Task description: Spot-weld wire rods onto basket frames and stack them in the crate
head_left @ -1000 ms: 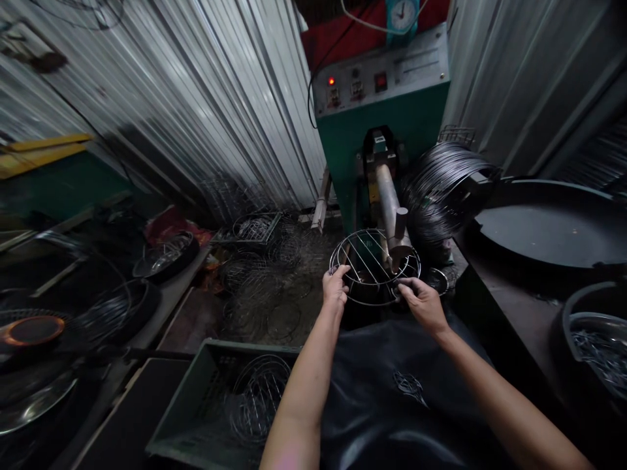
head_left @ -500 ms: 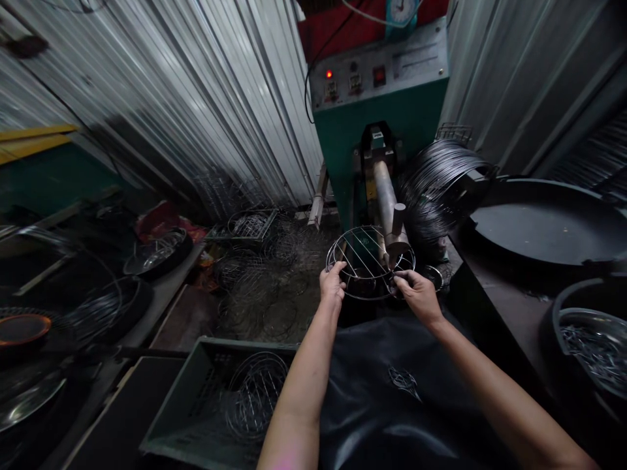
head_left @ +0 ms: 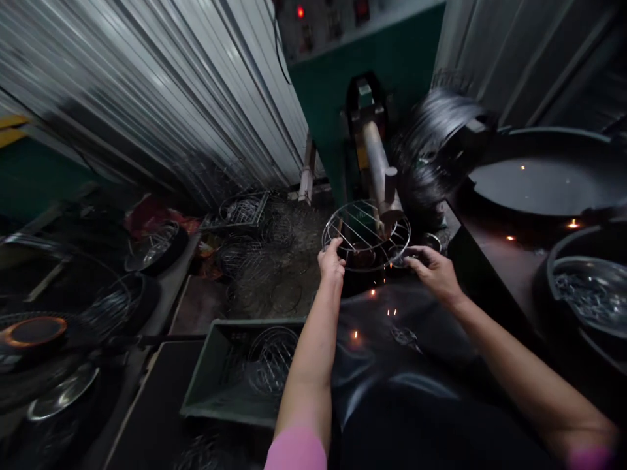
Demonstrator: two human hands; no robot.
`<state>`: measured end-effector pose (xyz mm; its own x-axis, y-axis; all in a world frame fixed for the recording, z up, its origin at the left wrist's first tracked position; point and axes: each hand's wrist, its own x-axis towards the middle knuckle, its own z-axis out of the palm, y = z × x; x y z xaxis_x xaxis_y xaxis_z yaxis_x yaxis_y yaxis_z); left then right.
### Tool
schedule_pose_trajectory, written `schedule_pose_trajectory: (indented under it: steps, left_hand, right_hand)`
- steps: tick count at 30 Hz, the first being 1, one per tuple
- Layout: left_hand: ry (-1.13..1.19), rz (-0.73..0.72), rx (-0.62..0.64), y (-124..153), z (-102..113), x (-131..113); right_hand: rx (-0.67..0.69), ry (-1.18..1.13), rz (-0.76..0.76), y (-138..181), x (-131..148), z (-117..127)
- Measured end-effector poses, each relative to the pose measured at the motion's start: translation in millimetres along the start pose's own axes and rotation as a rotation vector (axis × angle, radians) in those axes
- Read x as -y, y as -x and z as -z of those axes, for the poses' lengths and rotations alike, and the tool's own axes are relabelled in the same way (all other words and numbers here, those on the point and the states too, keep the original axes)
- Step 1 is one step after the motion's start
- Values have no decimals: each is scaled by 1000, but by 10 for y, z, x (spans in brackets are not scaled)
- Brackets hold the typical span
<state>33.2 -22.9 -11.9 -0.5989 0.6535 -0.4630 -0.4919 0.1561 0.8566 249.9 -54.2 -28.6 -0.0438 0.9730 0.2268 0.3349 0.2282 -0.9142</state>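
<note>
The left hand (head_left: 332,262) had its fingers closed on the left rim of a round wire rack (head_left: 366,230), which was held in the air beneath the end of the metal cylinder (head_left: 376,153) jutting from the green machine (head_left: 323,98). The right hand (head_left: 437,271) was beside the rack's right rim, thumb and forefinger nearly together; whether they gripped anything could not be told. Sparks (head_left: 373,292) flew below the rack, over the dark apron (head_left: 401,385). To the right, a dark gap separated the right forearm from the near edge of the surface (head_left: 484,228), where a wide black pan (head_left: 539,186) stood. The left forearm crossed the right end of a green crate (head_left: 223,416), limiting room there.
</note>
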Motion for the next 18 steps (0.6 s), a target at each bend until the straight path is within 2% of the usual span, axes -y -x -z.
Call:
schedule_pose_trajectory:
  steps: [2,4,6,8,10,12,15,18]
  left_hand:
    - [5,-17,-19,57,34,29]
    - [26,-27,-39,158,74,67]
    - [69,-20,-53,299,125,105]
    - [135,7,-47,442,190,143]
    - [193,60,-11,537,267,178]
    - [205,131,33,550,351,194]
    - [135,199,44,425,467,136]
    - [44,149,24,224,522,-38]
  right_hand:
    - [134,180,-3,223,-176,124]
    - [417,392,-15,470,-369,191]
    - [717,660,-28,696,-533,172]
    - [879,888,-27,868,-643,73]
    - [909,993,5,974,-695,-64]
    - [909,998,63,1031,-703,-187]
    - [919,997,154,1071,-677,-275]
    - [922,1000,190,1079,-656,-253]
